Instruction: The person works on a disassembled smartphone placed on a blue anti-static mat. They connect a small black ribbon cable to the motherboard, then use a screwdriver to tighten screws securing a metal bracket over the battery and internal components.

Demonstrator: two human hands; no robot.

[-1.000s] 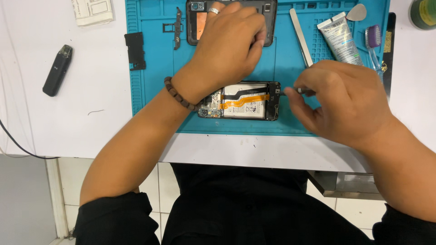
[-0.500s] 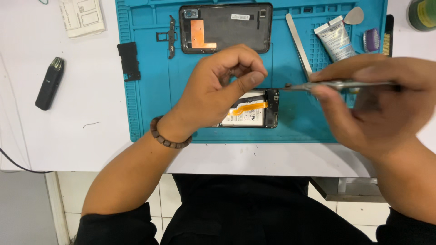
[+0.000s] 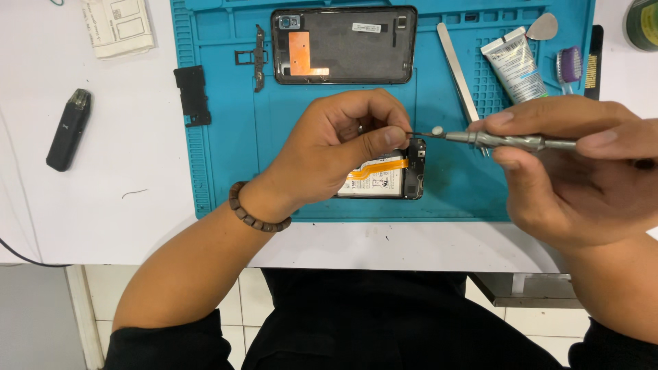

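Head view: at 11 o'clock on the white bench (image 3: pixel 103 205) lies a folded white paper packet (image 3: pixel 118 26) with boxed print. At 1 o'clock on the teal ribbed mat (image 3: pixel 226 171) rests a grey-white squeeze tube (image 3: pixel 515 67) with a pale label, beside a purple brush (image 3: pixel 569 67) and a grey pick (image 3: pixel 543 27). A round green roll (image 3: pixel 643 24) sits at the far 1 o'clock corner.

The opened phone (image 3: pixel 391 177) lies near the mat's centre, its white-labelled battery crossed by an orange flex ribbon, dark frame at its right end. The left hand (image 3: pixel 336 154), wearing a brown bead bracelet (image 3: pixel 255 212), rests curled over the phone, thumb and forefinger pinched at the tool's tip; what they grip is too small to tell. The right hand (image 3: pixel 576 171) is closed round a slim grey metal screwdriver (image 3: pixel 493 140), held level, tip pointing toward 9 o'clock.

At 12 o'clock lies the black back cover (image 3: pixel 344 45) with a copper patch; a metal spudger (image 3: pixel 458 72) lies just right of it. At 9 o'clock, a black oblong device (image 3: pixel 68 129).
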